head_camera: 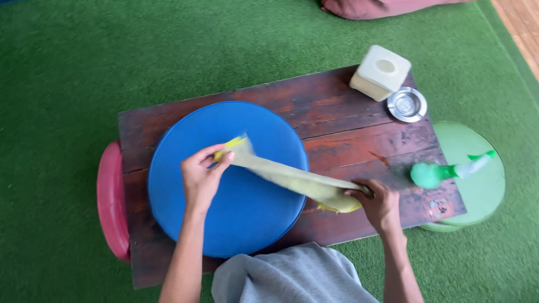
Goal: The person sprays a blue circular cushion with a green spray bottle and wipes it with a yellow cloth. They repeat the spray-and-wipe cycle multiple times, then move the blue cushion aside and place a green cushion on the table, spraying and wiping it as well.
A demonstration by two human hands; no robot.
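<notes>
Between the two hands a yellow cloth is pulled out into a long twisted strip, running from upper left down to lower right. Left hand pinches the upper end of the cloth, thumb and fingers pressed together on it, a bright yellow corner poking out just past the fingertips. Right hand is closed on the lower end, fingers curled over a bunched wad of the cloth. Under the left grip and most of the strip sits a round blue cushion lying flat on a low dark wooden table; the right grip is past the cushion's edge, over bare wood. Just right of the right hand lies a green spray bottle on its side, its nozzle end reaching over a round green cushion on the green carpet. Well above the right grip stand a cream square box and a small round metal dish, touching or nearly so. Left of the left grip, a red cushion sticks out from under the table edge. Grey clothing shows below the cloth.
</notes>
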